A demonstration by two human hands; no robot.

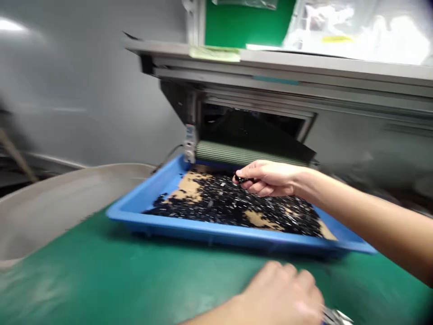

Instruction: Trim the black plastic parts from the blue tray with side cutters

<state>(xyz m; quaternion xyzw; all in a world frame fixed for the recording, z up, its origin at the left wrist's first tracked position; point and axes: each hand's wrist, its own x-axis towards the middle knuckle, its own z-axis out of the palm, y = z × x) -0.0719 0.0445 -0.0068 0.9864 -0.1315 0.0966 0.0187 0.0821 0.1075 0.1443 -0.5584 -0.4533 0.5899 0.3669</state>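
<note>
A blue tray point(158, 183) sits on the green table mat point(118, 280), lined with brown cardboard and strewn with several small black parts point(237, 205). My right hand point(270, 178) reaches over the middle of the tray from the right, its fingers pinched on one small black part point(241, 179). My left hand point(287, 293) rests low on the mat in front of the tray, blurred, with its fingers curled. Something shiny and metallic point(334, 316) shows at its fingertips, but I cannot make out what it is.
A grey machine point(304, 90) with a ribbed green conveyor belt point(237, 153) ends right behind the tray. A beige tub point(50, 203) stands at the left. Plastic bags point(355, 27) lie on top of the machine.
</note>
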